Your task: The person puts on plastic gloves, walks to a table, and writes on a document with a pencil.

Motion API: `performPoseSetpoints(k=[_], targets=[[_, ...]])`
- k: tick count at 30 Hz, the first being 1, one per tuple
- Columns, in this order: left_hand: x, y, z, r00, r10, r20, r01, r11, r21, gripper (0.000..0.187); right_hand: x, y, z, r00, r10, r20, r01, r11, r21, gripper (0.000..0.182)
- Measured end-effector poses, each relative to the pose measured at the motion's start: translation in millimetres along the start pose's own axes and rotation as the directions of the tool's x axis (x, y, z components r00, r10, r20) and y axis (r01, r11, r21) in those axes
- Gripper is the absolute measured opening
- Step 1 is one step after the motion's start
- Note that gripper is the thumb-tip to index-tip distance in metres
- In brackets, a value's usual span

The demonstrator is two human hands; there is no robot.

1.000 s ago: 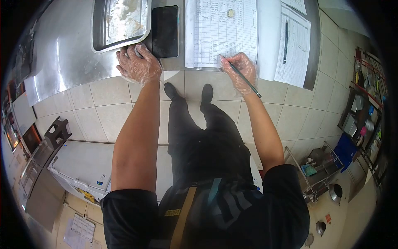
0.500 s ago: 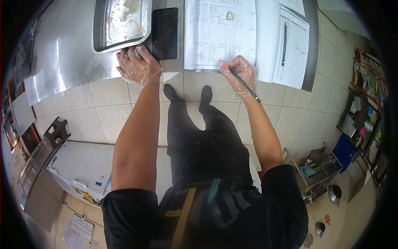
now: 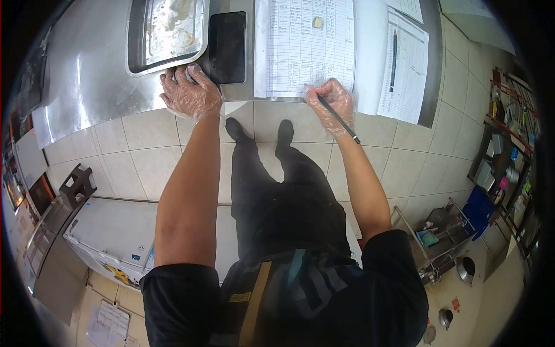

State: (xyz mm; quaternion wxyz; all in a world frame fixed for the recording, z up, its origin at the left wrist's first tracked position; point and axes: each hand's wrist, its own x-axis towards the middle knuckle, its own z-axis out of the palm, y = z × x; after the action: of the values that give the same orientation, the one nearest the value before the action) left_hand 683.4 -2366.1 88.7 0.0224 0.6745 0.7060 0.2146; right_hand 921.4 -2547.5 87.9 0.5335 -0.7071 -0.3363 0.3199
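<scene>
Pencil [image 3: 339, 120] lower on page [image 3: 312, 52] | right hand [image 3: 332, 105] grips | tip contact unclear

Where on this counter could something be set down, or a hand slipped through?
The widest bare patch of the steel counter lies left of the metal tray. A thin strip shows between the phone and the open book, probably too tight for a hand. It is crowded where tray, phone and left hand meet.

On the table [image 3: 75, 69], the phone [image 3: 227, 48] lies between the tray [image 3: 133, 37], left, and open book [image 3: 306, 72], right
</scene>
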Motion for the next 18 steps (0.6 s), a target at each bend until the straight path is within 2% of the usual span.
performPoseSetpoints(k=[18], targets=[[0.2,0.6,-0.2,1.000,0.005,-0.023,-0.005,1.000,0.001,0.043,-0.4,-5.6,1.1,1.000,-0.016,-0.007,0.015,0.996,-0.088,0.028]])
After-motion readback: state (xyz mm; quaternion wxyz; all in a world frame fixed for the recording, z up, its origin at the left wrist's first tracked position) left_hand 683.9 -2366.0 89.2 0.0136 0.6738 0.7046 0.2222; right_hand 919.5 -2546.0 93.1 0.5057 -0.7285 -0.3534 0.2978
